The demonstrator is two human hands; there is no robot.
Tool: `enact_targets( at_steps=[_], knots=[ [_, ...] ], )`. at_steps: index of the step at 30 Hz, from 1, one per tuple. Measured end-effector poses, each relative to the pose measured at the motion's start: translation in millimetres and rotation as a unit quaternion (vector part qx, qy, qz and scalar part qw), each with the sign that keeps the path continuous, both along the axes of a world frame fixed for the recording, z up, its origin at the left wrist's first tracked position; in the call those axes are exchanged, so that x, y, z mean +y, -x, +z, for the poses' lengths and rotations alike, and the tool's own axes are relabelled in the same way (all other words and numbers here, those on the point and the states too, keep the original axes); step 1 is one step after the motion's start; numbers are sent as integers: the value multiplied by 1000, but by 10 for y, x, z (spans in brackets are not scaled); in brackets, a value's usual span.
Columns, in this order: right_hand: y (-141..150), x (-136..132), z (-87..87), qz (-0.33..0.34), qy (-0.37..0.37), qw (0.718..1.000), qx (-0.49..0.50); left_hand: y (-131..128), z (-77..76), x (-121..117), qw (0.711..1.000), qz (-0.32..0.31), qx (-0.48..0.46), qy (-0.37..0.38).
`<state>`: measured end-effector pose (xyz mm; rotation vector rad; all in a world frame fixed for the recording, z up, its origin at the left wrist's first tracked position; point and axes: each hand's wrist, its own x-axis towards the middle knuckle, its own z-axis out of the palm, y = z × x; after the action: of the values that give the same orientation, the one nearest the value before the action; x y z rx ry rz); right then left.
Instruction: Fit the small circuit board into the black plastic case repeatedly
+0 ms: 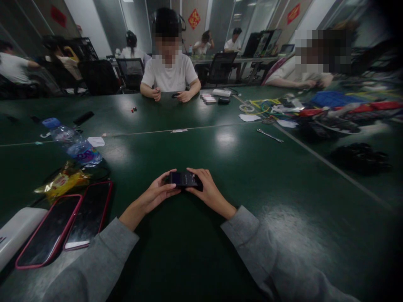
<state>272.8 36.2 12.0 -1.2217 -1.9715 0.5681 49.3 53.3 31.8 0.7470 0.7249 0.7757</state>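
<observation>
A small black handheld device (186,179) is held level just in front of me, over the green table. It has a dark screen at its left end and small markings beside it; its exact kind I cannot make out. My left hand (161,187) grips the screen end, thumb along the near edge and fingers behind. Around the other end my right hand (201,183) is closed, thumb at the near side and index finger across the far edge. The device's underside and some fingertips are hidden.
On the left lie two red-cased phones (90,214), a white power bank (19,230), a yellow snack packet (63,180) and a tipped plastic bottle (74,142). A wrench (270,135) and tangled cables (267,105) lie to the right. A person (170,73) sits opposite.
</observation>
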Motion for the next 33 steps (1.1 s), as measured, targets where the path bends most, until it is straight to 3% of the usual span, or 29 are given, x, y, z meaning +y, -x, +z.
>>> enact_targets(
  at_steps=[14, 21, 27, 33],
  knots=[
    [1, 7, -16, -6, -19, 999, 30, 43, -103, 45, 999, -11, -41, 15],
    [-38, 12, 11, -50, -29, 993, 100, 39, -120, 59, 998, -22, -57, 8],
    [-297, 141, 16, -169, -65, 972, 152, 26, -62, 50, 999, -13, -38, 21],
    [-777, 332, -120, -299, -122, 946, 40, 24, -4, 25, 999, 0, 3, 32]
  ],
)
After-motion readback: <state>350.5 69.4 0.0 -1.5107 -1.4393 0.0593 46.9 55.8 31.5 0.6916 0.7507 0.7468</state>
